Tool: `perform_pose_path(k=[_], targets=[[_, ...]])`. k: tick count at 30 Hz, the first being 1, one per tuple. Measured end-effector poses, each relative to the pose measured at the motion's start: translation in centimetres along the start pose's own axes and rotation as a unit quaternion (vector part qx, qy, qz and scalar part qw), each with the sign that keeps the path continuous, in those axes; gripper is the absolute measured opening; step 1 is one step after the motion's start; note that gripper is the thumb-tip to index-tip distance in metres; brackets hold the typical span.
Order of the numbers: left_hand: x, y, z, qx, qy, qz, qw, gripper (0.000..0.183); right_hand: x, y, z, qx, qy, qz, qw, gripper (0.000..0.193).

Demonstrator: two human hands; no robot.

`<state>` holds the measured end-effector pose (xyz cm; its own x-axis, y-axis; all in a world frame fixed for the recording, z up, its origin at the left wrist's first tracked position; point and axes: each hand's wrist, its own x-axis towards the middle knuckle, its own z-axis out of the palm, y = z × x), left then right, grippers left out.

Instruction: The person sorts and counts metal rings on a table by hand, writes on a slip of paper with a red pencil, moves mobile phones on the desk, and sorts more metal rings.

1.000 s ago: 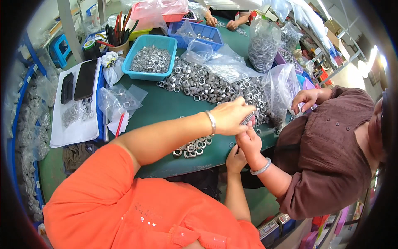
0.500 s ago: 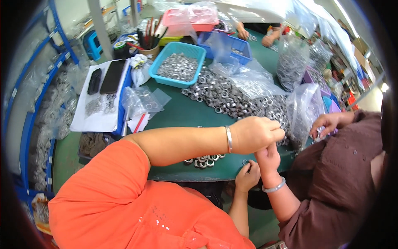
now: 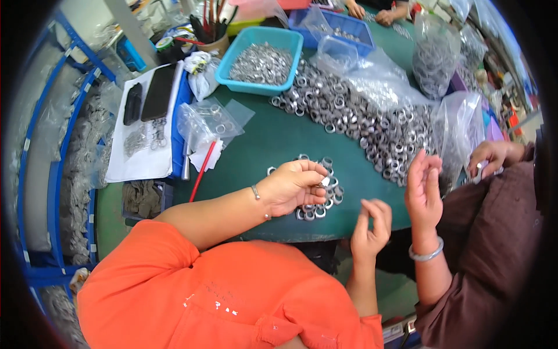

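My left hand (image 3: pixel 294 187), a metal bangle on its wrist, hovers over a small group of silvery metal rings (image 3: pixel 332 195) on the green table (image 3: pixel 232 154). Its thumb and fingers are closed about a small silvery piece (image 3: pixel 324 182), partly hidden by them. Just off the table's front edge, my right hand (image 3: pixel 372 230) is raised with bent fingers and the thumb apart; nothing shows in it. Beyond lies a large heap of darker metal rings (image 3: pixel 360 125). To the right, a co-worker's hand (image 3: pixel 423 189) is held up, fingers spread, a pale bangle on that wrist.
A turquoise tray (image 3: pixel 226 81) of small metal parts stands at the back. At left are a phone (image 3: pixel 158 93) on white paper, a red pen (image 3: pixel 202 171) and plastic bags (image 3: pixel 203 125). The co-worker's other hand (image 3: pixel 490 157) is at right. More hands (image 3: pixel 383 16) work across the table.
My left hand has drawn back left from the co-worker's hand to the small ring group. The co-worker's hand has risen and opened. My right hand has moved right; the ring at its fingertips no longer shows.
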<state>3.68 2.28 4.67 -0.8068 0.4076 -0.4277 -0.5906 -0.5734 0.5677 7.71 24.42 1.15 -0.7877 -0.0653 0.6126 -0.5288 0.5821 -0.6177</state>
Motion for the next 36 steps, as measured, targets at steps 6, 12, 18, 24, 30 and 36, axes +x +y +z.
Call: perform_pose_path(k=[6, 12, 18, 24, 30, 36], targets=[[-0.3, -0.6, -1.4, 0.009, -0.016, -0.048, 0.999, 0.011, 3.7, -4.0, 4.2, 0.161, -0.094, 0.005, 0.983, 0.023], [-1.7, 0.0, -2.7, 0.06, -0.032, 0.006, 0.998, 0.026, 1.9, -3.2, 5.5, 0.225, -0.072, 0.108, 0.966, 0.017], [-1.8, 0.3, -3.2, -0.027, -0.016, 0.012, 0.999, 0.021, 2.0, -2.9, 4.7, 0.408, -0.017, 0.395, 0.823, 0.011], [-1.9, -0.1, -3.0, 0.067, 0.046, 0.061, 0.995, 0.014, 2.2, -2.4, 4.6, 0.548, -0.054, 0.492, 0.675, 0.013], [-1.6, -0.7, -2.6, 0.154, 0.056, 0.085, 0.983, 0.013, 2.1, -1.5, 4.4, 0.605, -0.071, 0.551, 0.57, 0.01], [-1.2, -1.3, -2.1, 0.171, 0.032, 0.082, 0.981, 0.013, 2.5, -1.4, 4.3, 0.618, -0.067, 0.579, 0.527, 0.014]])
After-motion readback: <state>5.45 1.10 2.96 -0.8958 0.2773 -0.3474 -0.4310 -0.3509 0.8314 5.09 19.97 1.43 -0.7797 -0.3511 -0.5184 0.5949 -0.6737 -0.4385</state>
